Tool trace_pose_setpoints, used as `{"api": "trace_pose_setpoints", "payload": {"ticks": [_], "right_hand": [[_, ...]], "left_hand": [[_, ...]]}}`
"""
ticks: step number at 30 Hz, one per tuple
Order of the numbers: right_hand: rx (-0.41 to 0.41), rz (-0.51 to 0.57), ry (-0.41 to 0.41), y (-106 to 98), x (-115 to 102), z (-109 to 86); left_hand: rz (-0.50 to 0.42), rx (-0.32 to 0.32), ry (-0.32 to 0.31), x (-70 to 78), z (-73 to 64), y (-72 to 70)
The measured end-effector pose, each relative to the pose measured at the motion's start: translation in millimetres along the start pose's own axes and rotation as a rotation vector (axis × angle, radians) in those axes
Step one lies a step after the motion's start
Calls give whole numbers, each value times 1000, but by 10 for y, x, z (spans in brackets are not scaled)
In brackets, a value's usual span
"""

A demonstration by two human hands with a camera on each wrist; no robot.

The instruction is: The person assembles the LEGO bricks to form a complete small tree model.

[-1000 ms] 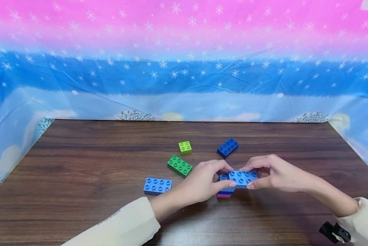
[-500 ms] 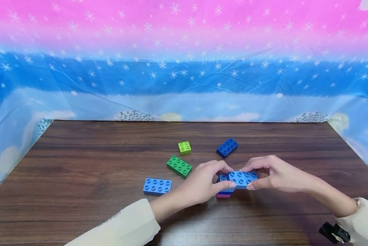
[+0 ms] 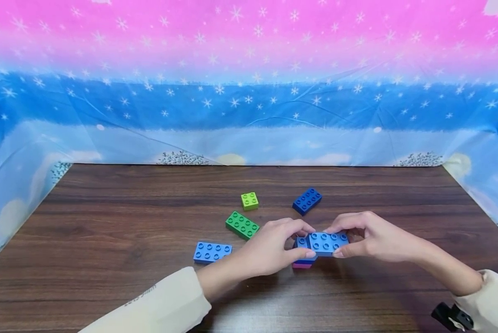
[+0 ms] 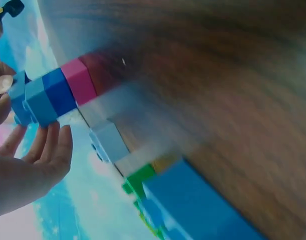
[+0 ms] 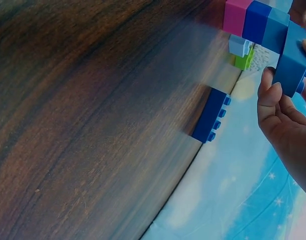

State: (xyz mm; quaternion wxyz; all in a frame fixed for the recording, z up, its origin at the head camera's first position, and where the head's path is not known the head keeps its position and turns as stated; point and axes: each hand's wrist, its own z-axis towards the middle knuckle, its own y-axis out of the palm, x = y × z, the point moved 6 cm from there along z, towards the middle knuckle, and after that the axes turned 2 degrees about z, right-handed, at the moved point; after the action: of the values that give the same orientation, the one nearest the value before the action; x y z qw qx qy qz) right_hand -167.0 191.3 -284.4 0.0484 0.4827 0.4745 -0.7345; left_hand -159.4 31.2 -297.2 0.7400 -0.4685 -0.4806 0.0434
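Both hands are at a stack of toy building bricks right of the table's middle. A pink brick point(image 4: 79, 82) forms its base, with a dark blue brick point(image 4: 59, 92) and a lighter blue brick point(image 4: 40, 102) above. On top, another light blue brick point(image 3: 325, 243) with studs up juts out to the right. My left hand point(image 3: 273, 247) holds the stack's left part, thumb on the near side and fingers on the far side. My right hand point(image 3: 375, 236) pinches the overhanging end of the top brick between thumb and fingers; its underside point(image 5: 291, 62) shows in the right wrist view.
A light blue brick point(image 3: 212, 252) lies beside my left forearm. Farther back are a green brick point(image 3: 242, 225), a small lime brick point(image 3: 249, 200) and a dark blue brick point(image 3: 307, 201). A snowflake-patterned cloth point(image 3: 232, 115) borders the wooden table point(image 3: 128, 203).
My left thumb has shifted slightly left, uncovering more of the top brick's near left corner. The right hand and the stack stay nearly where they were.
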Motion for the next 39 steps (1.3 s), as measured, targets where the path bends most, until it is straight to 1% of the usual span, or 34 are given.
{"api": "trace_pose_setpoints", "payload": {"ticks": [4,7,10,13,16,19,23,27,33,39], "right_hand": [[3,-5,28,-4,5,2],[0,-14,51,-2,9,1],[-2,-28,61,1,8,-1],[2,-40,63,0,5,-5],[2,-42,66,1,8,-7],[1,-34,64,3,12,-8],[0,-23,63,6,15,-8],[4,-21,62,6,19,-12],[7,-17,70,16,20,-14],[9,-16,72,18,17,-21]], "left_hand": [[20,-59,23,-36,-85,-117],[52,-72,31,-98,-186,-261],[85,-67,22,-209,-328,-413],[94,-62,0,-354,-487,-526],[115,-63,-45,-497,-640,-602],[143,-58,-91,-613,-762,-658],[177,-36,-109,-712,-871,-710],[189,-30,-102,-785,-929,-711],[178,-50,-111,-879,-946,-649],[206,-39,-95,-887,-940,-632]]}}
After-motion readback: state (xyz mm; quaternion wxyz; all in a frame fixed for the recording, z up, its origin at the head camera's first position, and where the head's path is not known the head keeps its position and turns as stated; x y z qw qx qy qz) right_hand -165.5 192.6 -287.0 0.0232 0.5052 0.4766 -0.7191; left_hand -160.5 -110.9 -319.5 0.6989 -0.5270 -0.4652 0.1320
